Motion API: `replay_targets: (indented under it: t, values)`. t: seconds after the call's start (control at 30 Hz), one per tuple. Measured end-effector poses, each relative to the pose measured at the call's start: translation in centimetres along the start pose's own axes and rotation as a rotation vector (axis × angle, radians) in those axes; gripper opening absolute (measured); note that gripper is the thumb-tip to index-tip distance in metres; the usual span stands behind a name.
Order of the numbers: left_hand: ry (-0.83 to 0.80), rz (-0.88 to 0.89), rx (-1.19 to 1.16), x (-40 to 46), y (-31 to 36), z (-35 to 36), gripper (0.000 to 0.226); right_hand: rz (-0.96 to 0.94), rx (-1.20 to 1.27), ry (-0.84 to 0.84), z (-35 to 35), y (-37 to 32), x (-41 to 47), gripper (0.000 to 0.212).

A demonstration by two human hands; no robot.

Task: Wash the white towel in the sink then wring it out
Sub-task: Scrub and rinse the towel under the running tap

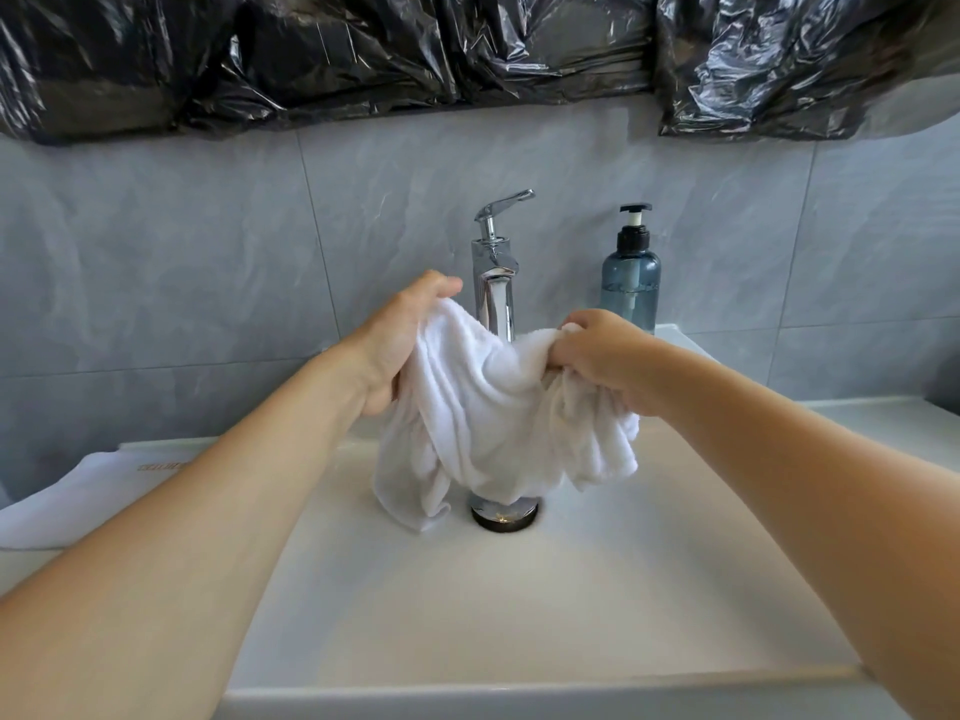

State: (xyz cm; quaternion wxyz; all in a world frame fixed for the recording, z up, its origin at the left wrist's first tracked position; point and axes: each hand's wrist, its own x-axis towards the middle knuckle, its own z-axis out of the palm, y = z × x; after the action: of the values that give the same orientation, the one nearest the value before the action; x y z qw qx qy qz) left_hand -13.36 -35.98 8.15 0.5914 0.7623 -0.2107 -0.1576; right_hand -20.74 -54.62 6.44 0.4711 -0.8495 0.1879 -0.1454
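The white towel (483, 423) hangs bunched over the white sink (519, 615), its lower folds drooping to just above the chrome drain (503, 513). My left hand (402, 340) grips the towel's upper left part, fingers curled over its top edge. My right hand (602, 358) holds the upper right part in a closed fist. The chrome faucet (496, 272) rises right behind the towel, between my two hands; I see no water running.
A blue pump soap bottle (631, 278) stands to the right of the faucet on the sink's back ledge. Another white cloth (78, 504) lies on the counter at left. Black plastic sheeting (467, 49) covers the wall above the grey tiles.
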Motion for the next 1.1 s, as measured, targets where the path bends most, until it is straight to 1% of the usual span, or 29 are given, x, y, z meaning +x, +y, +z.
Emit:
replay_targets:
  t: [0.03,0.1,0.13,0.2,0.27,0.3,0.37,0.43,0.47,0.5,0.6,0.67,0.77,0.83,0.93,1.0,1.03,1.07,1.1]
  values:
    - [-0.053,-0.009,0.041,-0.1,0.1,-0.1,0.048,-0.015,0.018,0.023,0.1,-0.1,0.0,0.009]
    - [-0.200,-0.046,0.131,-0.3,0.0,-0.6,0.036,-0.051,0.036,0.069,0.1,-0.3,-0.1,0.012]
    - [-0.274,-0.081,0.173,-0.5,0.0,-0.8,0.035,-0.066,0.037,0.080,0.1,-0.5,-0.1,0.012]
    - [-0.394,-0.146,0.275,-0.9,0.0,-1.1,0.042,-0.101,0.038,0.080,0.3,-0.7,-0.2,0.010]
    - [-0.442,-0.179,0.412,-1.1,-0.1,-0.9,0.047,-0.138,0.035,0.055,0.6,-1.0,-0.5,0.011]
    - [-0.428,-0.180,0.485,-1.1,-0.1,-0.8,0.046,-0.157,0.027,0.038,0.8,-1.0,-0.6,0.013]
    - [-0.360,-0.149,0.593,-1.0,-0.2,-0.3,0.041,-0.175,0.017,0.015,1.0,-1.0,-0.8,0.016]
    - [-0.221,-0.085,0.629,-0.7,-0.4,-0.1,0.030,-0.185,0.010,-0.009,1.0,-1.0,-0.9,0.017]
    - [-0.130,-0.053,0.613,-0.4,-0.5,-0.2,0.025,-0.184,-0.001,-0.034,0.9,-1.1,-1.0,0.018]
    - [-0.041,-0.021,0.577,-0.2,-0.4,-0.1,0.025,-0.180,-0.027,-0.066,0.8,-1.0,-1.0,0.019]
    - [0.233,0.095,0.446,0.7,-0.4,0.1,0.039,-0.147,-0.234,-0.154,0.6,-0.8,-1.0,0.022]
    - [0.351,0.179,0.315,0.9,-0.3,0.4,0.038,-0.112,-0.322,-0.224,0.7,-0.5,-1.0,0.024]
    - [0.411,0.252,0.102,0.8,-0.1,0.3,0.030,-0.068,-0.284,-0.321,0.8,0.1,-0.9,0.026]
    - [0.431,0.276,0.011,0.9,0.0,0.2,0.028,-0.049,-0.222,-0.360,0.8,0.4,-0.7,0.031]
    - [0.441,0.272,-0.070,1.0,0.0,0.3,0.027,0.000,-0.069,-0.443,0.6,0.4,-0.4,0.033]
    - [0.445,0.252,-0.126,1.0,0.0,0.3,0.027,0.028,0.088,-0.521,0.4,0.4,-0.4,0.041]
    - [0.459,0.241,-0.154,1.0,0.1,0.2,0.027,0.029,0.152,-0.513,0.4,0.5,-0.1,0.048]
    - [0.484,0.233,-0.179,1.0,0.1,0.0,0.027,0.011,0.174,-0.481,0.3,0.7,0.2,0.049]
    - [0.514,0.226,-0.203,1.1,0.2,0.0,0.026,-0.025,0.157,-0.440,0.2,0.7,0.5,0.044]
